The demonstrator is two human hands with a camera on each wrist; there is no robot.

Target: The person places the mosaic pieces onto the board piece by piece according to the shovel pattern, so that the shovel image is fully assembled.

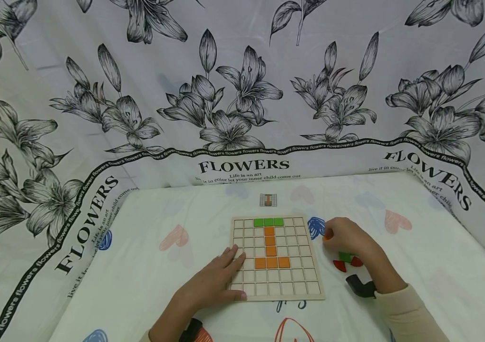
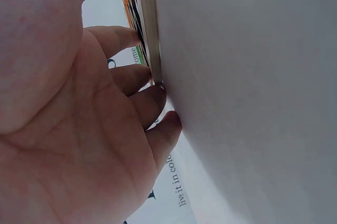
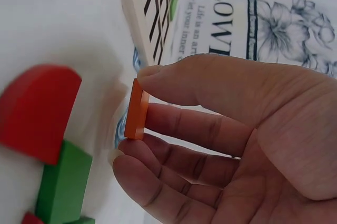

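Note:
A wooden grid board lies on the cloth, with green square tiles in its top row and orange square tiles in a column and row below. My left hand rests along the board's left edge, fingers extended; in the left wrist view its fingertips touch the board's side and the cloth. To the right of the board, my right hand pinches an orange tile between thumb and fingers, just above the cloth. Beside it lie red quarter-round pieces and a green block.
Behind the board lies a small pattern card showing a grid with a coloured figure. A white cloth with printed hearts covers the table. Flower-printed fabric hangs at the back and sides. Black straps sit at both wrists.

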